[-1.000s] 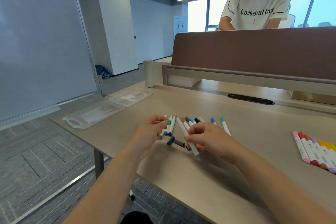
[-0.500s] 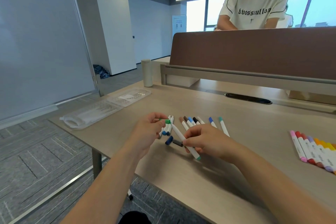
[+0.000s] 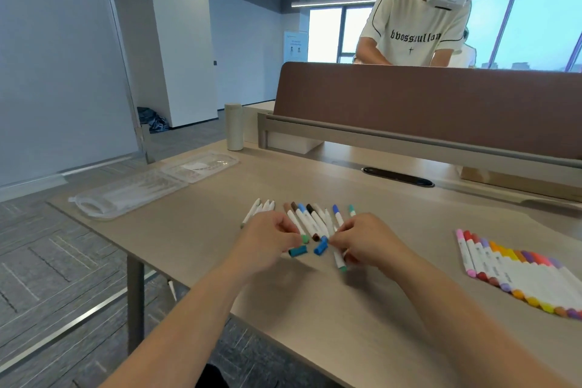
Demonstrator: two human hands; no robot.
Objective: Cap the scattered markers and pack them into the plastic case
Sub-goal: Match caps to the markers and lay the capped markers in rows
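Note:
Several white markers [image 3: 307,219] with coloured tips lie fanned out mid-table, and a few more [image 3: 261,208] lie just left of them. My left hand [image 3: 271,241] pinches a small green cap [image 3: 305,239] at its fingertips. A teal cap [image 3: 298,251] and a blue cap [image 3: 320,246] lie loose on the table between my hands. My right hand [image 3: 362,241] grips a white marker [image 3: 339,260] whose green end pokes out below the fingers. The clear plastic case [image 3: 126,195] lies open at the table's far left corner.
A row of capped markers [image 3: 516,271] lies side by side at the right. A pale cylindrical bottle [image 3: 233,127] stands behind the case. A brown divider panel [image 3: 425,104] closes the back of the table, with another person behind it. The table's left edge [image 3: 94,230] drops to the floor.
My left hand has moved right from the left group of markers, carrying the green cap toward my right hand. My right hand still holds its marker, and the caps now lie between both hands.

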